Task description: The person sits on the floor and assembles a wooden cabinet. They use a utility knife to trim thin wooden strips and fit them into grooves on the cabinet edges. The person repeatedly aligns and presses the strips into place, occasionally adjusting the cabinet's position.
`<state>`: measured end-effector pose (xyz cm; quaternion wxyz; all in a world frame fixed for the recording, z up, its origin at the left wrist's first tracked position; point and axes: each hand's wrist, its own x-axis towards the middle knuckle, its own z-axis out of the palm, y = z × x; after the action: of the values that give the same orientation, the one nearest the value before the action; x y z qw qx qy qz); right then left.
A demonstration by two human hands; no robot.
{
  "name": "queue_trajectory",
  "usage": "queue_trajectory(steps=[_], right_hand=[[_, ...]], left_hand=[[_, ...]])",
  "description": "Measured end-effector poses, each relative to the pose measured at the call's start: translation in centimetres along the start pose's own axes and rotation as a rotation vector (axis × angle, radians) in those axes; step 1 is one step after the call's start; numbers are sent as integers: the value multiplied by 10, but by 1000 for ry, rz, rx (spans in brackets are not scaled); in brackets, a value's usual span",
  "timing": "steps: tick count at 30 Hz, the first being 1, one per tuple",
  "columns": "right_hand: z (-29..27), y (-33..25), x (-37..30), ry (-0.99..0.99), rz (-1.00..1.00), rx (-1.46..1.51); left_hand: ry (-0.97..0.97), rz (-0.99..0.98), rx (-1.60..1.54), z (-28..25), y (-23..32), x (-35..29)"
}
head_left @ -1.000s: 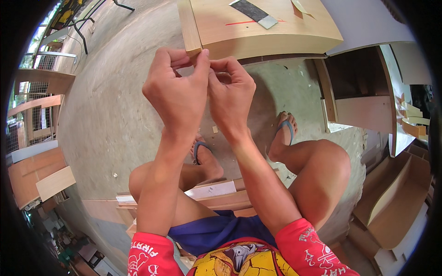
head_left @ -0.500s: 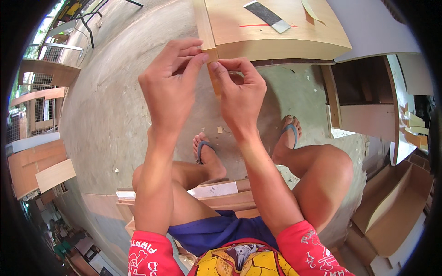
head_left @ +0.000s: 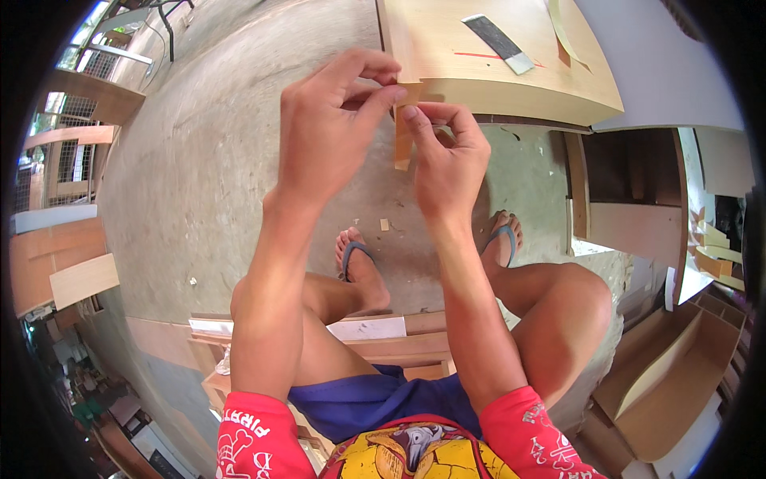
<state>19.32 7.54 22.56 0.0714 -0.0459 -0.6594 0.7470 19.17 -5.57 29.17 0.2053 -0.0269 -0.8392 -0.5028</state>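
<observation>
A pale wooden board [head_left: 447,48] with a light front edge lies ahead of me, its near left corner between my hands. At that corner a thin, tan strip of wood edging [head_left: 403,153] hangs down past the edge. My left hand [head_left: 323,136] is closed in a pinch at the corner, thumb and fingertips on the strip's upper part. Just right of and below it, my right hand [head_left: 452,164] pinches the same strip between thumb and forefinger. The fingers partly hide where strip and board meet.
On the board rest a flat dark-grey piece with pale ends [head_left: 496,44] and a curled thin strip [head_left: 568,40]. An open-fronted cabinet [head_left: 630,219] stands at right. Wooden framing [head_left: 383,345] lies beneath my legs. Panels [head_left: 68,259] lean at the far left.
The view has shifted, so the board and both hands appear farther right. Both hands keep pinching at the corner, and more of the hanging strip shows between them.
</observation>
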Motion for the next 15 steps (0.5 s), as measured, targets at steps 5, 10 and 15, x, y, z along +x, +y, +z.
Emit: queue_trajectory(steps=[5, 10, 15], right_hand=[[-1, -4, -1, -1, -5, -40], [0, -1, 0, -32, -36, -23], [-1, 3, 2, 9, -113, -104]], left_hand=[[16, -149, -24, 5, 2, -5], [94, -244, 8, 17, 2, -20], [144, -265, -4, 24, -1, -24]])
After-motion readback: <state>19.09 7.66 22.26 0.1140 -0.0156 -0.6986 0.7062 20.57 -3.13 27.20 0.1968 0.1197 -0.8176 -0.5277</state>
